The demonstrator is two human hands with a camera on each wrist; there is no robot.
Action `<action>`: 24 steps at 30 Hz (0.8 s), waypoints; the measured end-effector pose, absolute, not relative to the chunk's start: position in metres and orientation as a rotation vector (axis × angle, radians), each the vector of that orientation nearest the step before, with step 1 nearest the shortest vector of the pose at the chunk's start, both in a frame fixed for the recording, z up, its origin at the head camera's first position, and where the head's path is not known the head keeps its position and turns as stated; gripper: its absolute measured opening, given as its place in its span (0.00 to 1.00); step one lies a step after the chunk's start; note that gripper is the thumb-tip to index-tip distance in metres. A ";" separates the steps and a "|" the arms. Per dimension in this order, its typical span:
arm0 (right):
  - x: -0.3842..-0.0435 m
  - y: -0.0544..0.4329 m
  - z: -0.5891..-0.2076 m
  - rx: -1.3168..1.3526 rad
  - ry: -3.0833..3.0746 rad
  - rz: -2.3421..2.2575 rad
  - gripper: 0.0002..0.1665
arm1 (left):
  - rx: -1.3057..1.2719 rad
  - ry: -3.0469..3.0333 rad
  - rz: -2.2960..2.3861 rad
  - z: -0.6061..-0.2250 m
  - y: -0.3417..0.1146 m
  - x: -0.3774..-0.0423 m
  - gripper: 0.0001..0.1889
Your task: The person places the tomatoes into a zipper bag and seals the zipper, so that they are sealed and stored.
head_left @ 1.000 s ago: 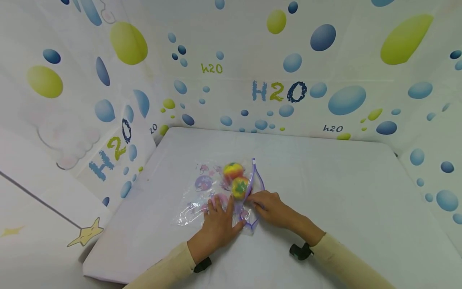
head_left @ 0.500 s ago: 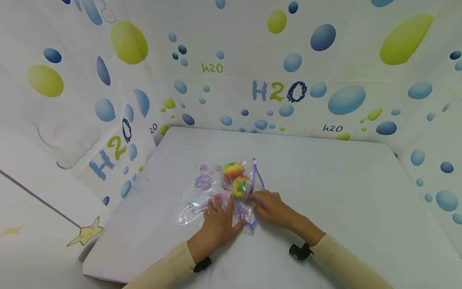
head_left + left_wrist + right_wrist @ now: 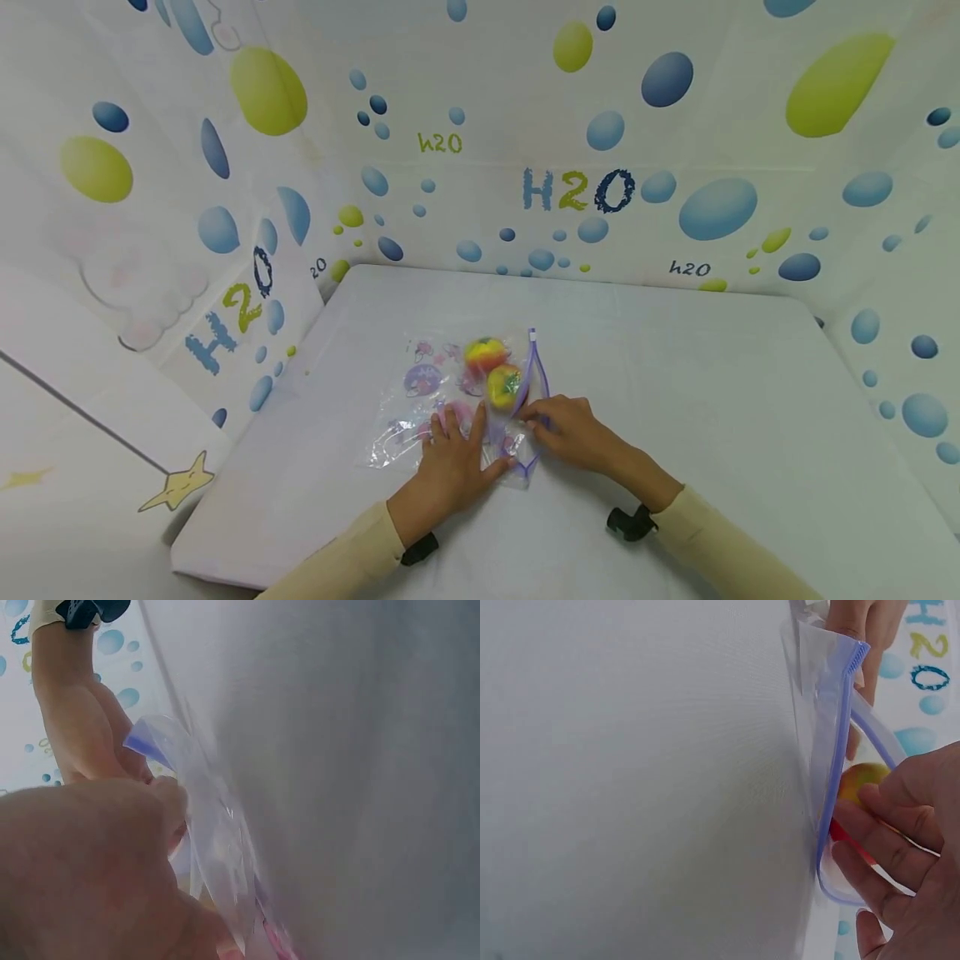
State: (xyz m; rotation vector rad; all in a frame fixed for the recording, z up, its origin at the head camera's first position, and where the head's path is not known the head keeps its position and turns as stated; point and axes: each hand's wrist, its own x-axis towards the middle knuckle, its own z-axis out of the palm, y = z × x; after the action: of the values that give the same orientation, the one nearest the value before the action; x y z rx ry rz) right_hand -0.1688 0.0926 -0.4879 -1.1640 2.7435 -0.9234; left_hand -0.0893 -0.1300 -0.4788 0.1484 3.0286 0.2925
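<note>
A clear zip bag (image 3: 397, 421) with pink and purple prints and a purple zip strip lies flat, its mouth facing right. Inside sit two round toy fruits: a red-and-yellow toy fruit (image 3: 484, 356) and, nearer its mouth, a yellow toy fruit (image 3: 504, 387) with a green top. My left hand (image 3: 450, 475) rests on the bag with fingers spread. At the mouth, thumb and forefinger of my right hand (image 3: 570, 433) seem to pinch the upper rim; other fingers (image 3: 881, 844) reach in front of the fruit. The right wrist view shows the purple strip (image 3: 838, 750) gaping around these fingers.
A white covered table (image 3: 712, 400) lies under everything. Behind and beside it stands a white curtain (image 3: 495, 100) printed with blue and green drops. Dark wrist devices (image 3: 630, 523) sit at the cuffs.
My right hand has shifted slightly right, and the bag's upper rim with it. The yellow toy fruit has moved a little right and turned. My left hand has stayed in place.
</note>
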 end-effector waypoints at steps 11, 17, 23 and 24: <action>-0.164 0.109 -0.484 -1.085 2.800 -0.924 0.10 | 0.171 2.942 0.441 -0.466 -0.138 -0.098 0.49; -0.160 0.117 -0.483 -1.051 2.806 -0.910 0.10 | 0.174 2.922 0.502 -0.457 -0.144 -0.104 0.47; -0.157 0.127 -0.484 -1.012 2.836 -0.931 0.11 | 0.235 2.918 0.498 -0.448 -0.149 -0.104 0.41; -0.157 0.128 -0.483 -0.993 2.839 -0.936 0.11 | 0.251 2.930 0.485 -0.446 -0.149 -0.103 0.39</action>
State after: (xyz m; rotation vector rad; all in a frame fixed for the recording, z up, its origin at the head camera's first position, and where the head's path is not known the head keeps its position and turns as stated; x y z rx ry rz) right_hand -0.1569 0.1283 -0.4834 -0.9929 2.8385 -0.9358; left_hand -0.1030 -0.1490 -0.4458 0.2511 2.9297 0.4851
